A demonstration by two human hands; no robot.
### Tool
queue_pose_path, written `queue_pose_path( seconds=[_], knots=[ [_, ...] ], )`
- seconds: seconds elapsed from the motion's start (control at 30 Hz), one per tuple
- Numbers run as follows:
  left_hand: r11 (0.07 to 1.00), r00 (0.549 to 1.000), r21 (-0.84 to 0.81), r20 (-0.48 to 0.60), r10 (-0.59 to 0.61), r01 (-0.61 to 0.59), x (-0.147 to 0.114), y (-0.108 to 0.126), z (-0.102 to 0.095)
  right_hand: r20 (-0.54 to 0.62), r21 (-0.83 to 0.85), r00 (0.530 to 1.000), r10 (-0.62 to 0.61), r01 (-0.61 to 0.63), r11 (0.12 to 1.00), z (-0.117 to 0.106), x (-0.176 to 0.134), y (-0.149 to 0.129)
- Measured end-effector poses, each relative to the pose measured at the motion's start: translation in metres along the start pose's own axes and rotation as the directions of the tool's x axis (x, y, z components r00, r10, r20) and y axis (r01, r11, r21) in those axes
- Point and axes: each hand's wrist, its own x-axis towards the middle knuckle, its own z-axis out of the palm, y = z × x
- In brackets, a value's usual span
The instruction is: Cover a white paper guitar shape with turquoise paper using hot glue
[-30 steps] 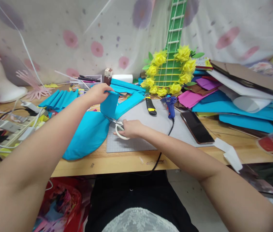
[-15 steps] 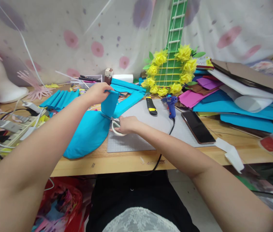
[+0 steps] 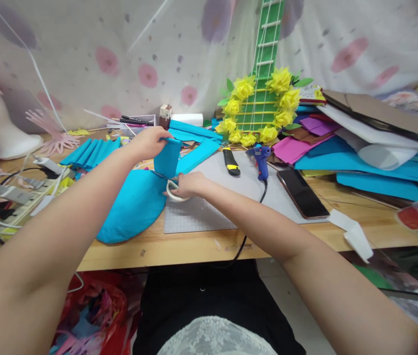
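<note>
My left hand (image 3: 151, 141) pinches the top edge of a blue crepe paper piece (image 3: 167, 159) and holds it upright. In my right hand (image 3: 189, 184) is a pair of scissors (image 3: 174, 191) with pale handles, fingers closed round the loops. The blades lie at the lower edge of the upright paper; whether they are apart I cannot make out. Just below them a rounded blue paper-covered shape (image 3: 133, 209) rests on the table, partly behind my left forearm. A folded blue strip (image 3: 199, 155) lies behind my right hand.
A grey cutting mat (image 3: 201, 217) carries a utility knife (image 3: 231, 162), a blue glue gun (image 3: 262, 162) and a phone (image 3: 302, 192). Behind stands a green paper guitar (image 3: 264, 106) with yellow flowers. Coloured sheets (image 3: 364, 162) pile up right; a power strip (image 3: 19, 207) with cables lies left.
My right hand and the scissors have shifted slightly left, with the blades further along the paper's lower edge. My left hand keeps its hold in nearly the same place.
</note>
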Motion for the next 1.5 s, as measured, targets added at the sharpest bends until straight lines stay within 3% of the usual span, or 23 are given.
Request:
queue_pose_path(
  seconds=[0.2,0.7,0.87,1.07,1.13,1.3,1.4,1.47,1.5],
  knots=[
    [1.0,1.0,-0.002,-0.007,-0.003,0.003,0.0,-0.001,0.0,0.013,-0.008,1.0,-0.018,0.018,1.0,0.0,0.0,0.0],
    [1.0,1.0,0.0,-0.005,-0.012,0.012,0.0,-0.003,0.0,-0.099,-0.028,0.993,-0.061,0.059,0.998,0.004,0.004,0.009],
    [0.998,0.993,-0.002,-0.106,-0.055,0.055,-0.002,-0.001,-0.007,-0.086,-0.014,0.996,-0.033,0.032,0.999,-0.001,-0.002,0.02],
    [0.958,0.903,-0.005,-0.333,-0.272,0.287,-0.018,-0.017,-0.014,-0.159,0.029,0.981,0.11,-0.107,0.994,-0.003,-0.016,0.06],
    [0.926,0.868,-0.006,-0.345,-0.356,0.378,-0.024,-0.034,-0.01,-0.169,0.026,0.969,0.178,-0.176,0.984,-0.003,-0.022,0.077],
    [0.839,0.822,-0.004,-0.201,-0.534,0.544,-0.042,-0.08,0.013,-0.164,0.054,0.943,0.29,-0.285,0.957,0.004,-0.034,0.1],
    [0.792,0.747,-0.078,-0.291,-0.599,0.605,-0.052,-0.089,0.026,-0.232,0.121,0.903,0.363,-0.343,0.931,0.014,-0.035,0.099],
    [0.819,0.766,-0.062,-0.319,-0.558,0.571,-0.055,-0.085,0.032,-0.259,0.166,0.881,0.396,-0.363,0.917,0.02,-0.035,0.096],
    [0.856,0.81,-0.02,-0.312,-0.496,0.516,-0.055,-0.08,0.036,-0.257,0.182,0.878,0.404,-0.367,0.912,0.022,-0.035,0.094]
  ],
)
